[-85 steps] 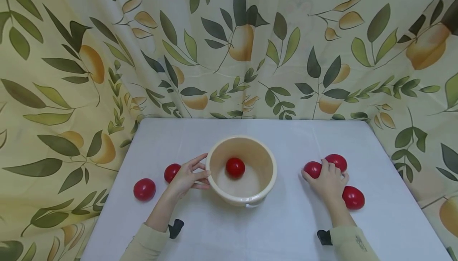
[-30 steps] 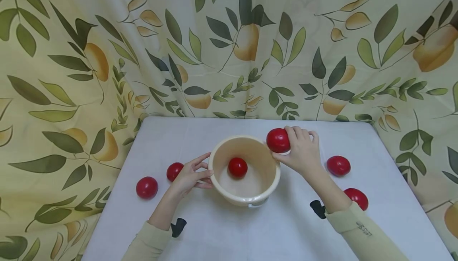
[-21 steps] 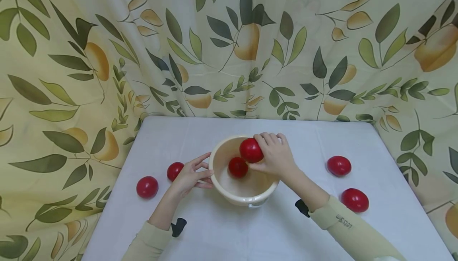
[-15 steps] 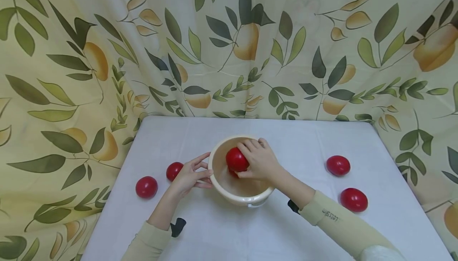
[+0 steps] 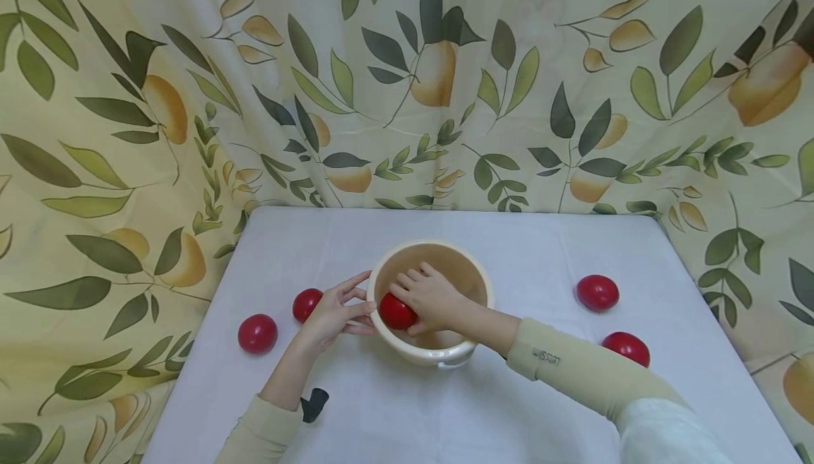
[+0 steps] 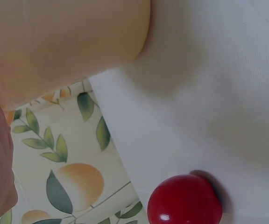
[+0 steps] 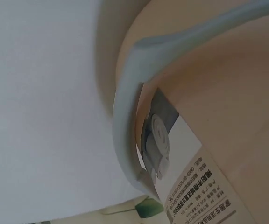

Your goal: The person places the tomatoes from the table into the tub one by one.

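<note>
A cream bucket (image 5: 427, 357) stands mid-table. Fingers spread, my left hand (image 5: 333, 314) touches the left of its rim and outer wall. Inside, my right hand (image 5: 432, 299) grips a glossy red round fruit (image 5: 397, 311) near the left wall, fingers over its top. The fruit seen earlier at the bottom is hidden. Beside my left hand lie two more red fruits (image 5: 257, 334) (image 5: 307, 304); the left wrist view shows one red fruit (image 6: 185, 200) near the bucket's wall (image 6: 64, 42). The right wrist view has the bucket's pale handle (image 7: 127, 112) and a printed label (image 7: 190, 163).
Two red fruits (image 5: 598, 293) (image 5: 627, 348) lie on the right of the white-covered table (image 5: 540, 252), the nearer one partly behind my right sleeve (image 5: 572, 372). A fruit-and-leaf patterned curtain (image 5: 394, 167) hangs behind the table and along its left side.
My right hand picked up a red fruit on the right, carried it left over the rim and lowered it into the bucket. My left hand stays at the bucket's side.
</note>
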{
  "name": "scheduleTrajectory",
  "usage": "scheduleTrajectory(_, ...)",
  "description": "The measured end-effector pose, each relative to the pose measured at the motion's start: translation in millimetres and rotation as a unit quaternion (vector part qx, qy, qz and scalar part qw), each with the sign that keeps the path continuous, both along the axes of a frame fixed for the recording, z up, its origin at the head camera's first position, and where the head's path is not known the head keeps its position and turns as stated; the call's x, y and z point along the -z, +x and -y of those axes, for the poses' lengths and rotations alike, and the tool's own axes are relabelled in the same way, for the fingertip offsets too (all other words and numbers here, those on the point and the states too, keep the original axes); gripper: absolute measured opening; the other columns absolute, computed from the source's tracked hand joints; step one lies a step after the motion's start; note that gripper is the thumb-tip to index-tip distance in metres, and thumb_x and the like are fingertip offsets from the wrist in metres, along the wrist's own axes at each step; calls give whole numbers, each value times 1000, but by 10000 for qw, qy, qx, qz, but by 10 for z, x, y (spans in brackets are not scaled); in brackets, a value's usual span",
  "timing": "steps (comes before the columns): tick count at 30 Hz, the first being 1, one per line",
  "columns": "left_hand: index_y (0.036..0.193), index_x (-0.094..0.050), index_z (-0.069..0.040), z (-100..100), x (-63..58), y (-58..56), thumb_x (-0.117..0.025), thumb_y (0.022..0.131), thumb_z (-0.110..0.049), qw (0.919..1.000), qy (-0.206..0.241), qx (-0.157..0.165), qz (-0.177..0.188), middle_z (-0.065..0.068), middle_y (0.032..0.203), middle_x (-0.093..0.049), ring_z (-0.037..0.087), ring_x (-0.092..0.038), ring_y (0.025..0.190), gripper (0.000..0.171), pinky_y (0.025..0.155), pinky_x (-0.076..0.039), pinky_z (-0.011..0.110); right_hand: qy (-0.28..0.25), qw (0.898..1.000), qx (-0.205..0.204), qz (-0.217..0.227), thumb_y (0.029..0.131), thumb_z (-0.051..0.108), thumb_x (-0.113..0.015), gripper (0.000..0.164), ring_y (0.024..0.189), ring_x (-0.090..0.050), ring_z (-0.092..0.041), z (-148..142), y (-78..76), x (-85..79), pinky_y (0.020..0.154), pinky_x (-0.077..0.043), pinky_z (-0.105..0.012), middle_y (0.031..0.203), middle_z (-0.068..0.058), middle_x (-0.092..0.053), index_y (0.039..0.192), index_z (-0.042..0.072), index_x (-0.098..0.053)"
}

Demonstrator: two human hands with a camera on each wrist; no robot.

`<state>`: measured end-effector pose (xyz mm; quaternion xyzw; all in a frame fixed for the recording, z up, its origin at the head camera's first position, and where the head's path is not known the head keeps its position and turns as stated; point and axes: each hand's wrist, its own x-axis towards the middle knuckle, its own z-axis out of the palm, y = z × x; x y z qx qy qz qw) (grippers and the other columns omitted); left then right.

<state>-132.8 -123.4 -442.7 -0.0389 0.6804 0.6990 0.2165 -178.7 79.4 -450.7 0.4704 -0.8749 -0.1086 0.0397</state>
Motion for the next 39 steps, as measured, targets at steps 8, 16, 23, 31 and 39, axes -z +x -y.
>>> scheduleTrajectory(8, 140, -38, -17, 10, 26, -11, -62, 86, -6, 10000, -14, -66, -11, 11, 97, -54, 26, -68, 77, 60, 66, -56, 36, 606, 9981, -44, 123, 70, 62, -64, 71, 105, -48, -17, 24, 10, 90, 94, -37, -38, 117, 0, -53, 121, 17, -47)
scheduleTrajectory(16, 140, -38, -14, 20, 4, -21, -62, 86, -5, 9999, 127, -26, -16, 10, 96, -54, 22, -68, 74, 60, 65, -56, 37, 1292, 9916, 49, 24, 75, 63, -58, 69, 113, -42, -16, 25, 32, 113, 95, -34, -36, 124, 2, -49, 128, 20, -42)
scheduleTrajectory(23, 140, -37, -15, 25, 3, -24, -62, 86, -6, 9999, 91, -50, 16, 9, 97, -54, 21, -67, 72, 60, 66, -56, 36, 1515, 9882, 214, -32, 76, 61, -59, 61, 113, -40, -15, 34, 37, 98, 93, -34, -34, 122, 5, -47, 126, 29, -42)
scheduleTrajectory(31, 140, -37, -14, 18, 20, -27, -63, 85, -6, 9998, 171, 32, -48, 9, 95, -54, 21, -67, 72, 61, 65, -56, 37, 1031, 9941, 224, 247, 74, 53, -67, 64, 111, -43, -17, -12, 19, 72, 94, -35, -37, 121, 2, -49, 128, 31, -43)
scheduleTrajectory(39, 140, -38, -14, 4, 29, -5, -63, 85, -6, 9999, 161, 44, 4, 9, 95, -54, 20, -67, 72, 61, 66, -56, 37, -1309, 9879, 555, 619, 80, 37, -68, 56, 117, -42, -24, -210, -8, -123, 98, -33, -47, 125, -5, -49, 129, 20, -48)
